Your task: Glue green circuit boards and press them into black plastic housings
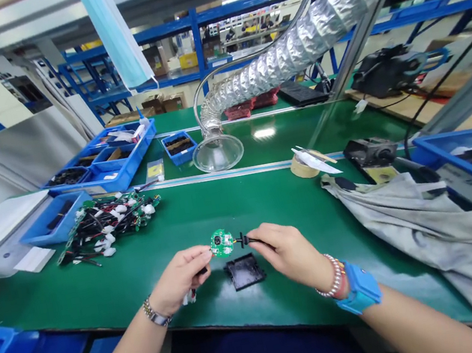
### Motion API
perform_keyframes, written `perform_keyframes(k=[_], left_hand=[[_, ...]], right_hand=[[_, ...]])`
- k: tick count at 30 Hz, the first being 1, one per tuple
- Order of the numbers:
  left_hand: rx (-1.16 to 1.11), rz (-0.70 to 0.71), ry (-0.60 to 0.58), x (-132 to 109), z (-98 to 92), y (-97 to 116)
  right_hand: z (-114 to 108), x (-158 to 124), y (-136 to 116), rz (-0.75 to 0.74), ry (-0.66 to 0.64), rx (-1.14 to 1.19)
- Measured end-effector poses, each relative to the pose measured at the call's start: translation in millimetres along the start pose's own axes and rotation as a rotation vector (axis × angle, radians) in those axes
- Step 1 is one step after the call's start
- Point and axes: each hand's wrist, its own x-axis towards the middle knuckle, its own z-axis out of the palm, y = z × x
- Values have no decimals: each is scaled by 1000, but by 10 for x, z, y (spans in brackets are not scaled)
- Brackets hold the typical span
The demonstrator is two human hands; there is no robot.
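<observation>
Between my two hands is a small round green circuit board (221, 243). My left hand (188, 270) pinches its left edge, and a white connector hangs below those fingers. My right hand (282, 247) is closed on a black cable whose black plug (244, 239) sits just right of the board. Thin coloured wires run from the plug to the board. On the green bench under the board lies a black rectangular plastic housing (245, 271), its hollow side facing up.
At left lie a heap of wired circuit boards (111, 223) and blue bins (124, 165). A fume extraction hood (218, 153) hangs ahead. A tape roll (304, 164), a grey cloth (408, 219) and a blue crate (466, 160) are at right.
</observation>
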Motion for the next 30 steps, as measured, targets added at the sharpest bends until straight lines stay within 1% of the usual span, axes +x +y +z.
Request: perform_keyframes(k=[2, 3, 6, 8, 10, 14, 19, 22, 24, 25, 26, 28, 29, 30], left_hand=[[49, 15, 13, -1, 15, -13], [86, 27, 15, -4, 15, -21], [242, 67, -23, -8, 14, -76], [358, 79, -77, 7, 33, -140], [472, 113, -111, 43, 71, -220], [657, 188, -98, 135, 140, -373], [745, 263, -71, 183, 141, -468], [736, 259, -48, 180, 145, -503], [726, 252, -26, 174, 159, -529], [722, 252, -13, 170, 169, -542], [719, 253, -1, 165, 178, -554], [713, 260, 19, 153, 194, -577], [710, 265, 28, 146, 199, -589], [710, 269, 35, 140, 203, -600]], right_hand=[[-33, -9, -33, 29, -23, 111], [-46, -22, -33, 29, -40, 128], [-41, -117, 45, -9, -84, 42], [-1, -222, 136, -33, -128, -43], [52, -336, 228, -30, -168, -80], [159, -502, 351, 24, -220, -102], [258, -554, 354, 77, -267, -181], [255, -550, 322, 86, -262, -173], [207, -535, 353, 140, -217, -22], [169, -517, 400, 214, -167, 106], [123, -490, 472, 340, -78, 279], [14, -403, 690, 655, 180, 649], [-46, -346, 828, 794, 320, 797], [-109, -282, 977, 892, 442, 900]])
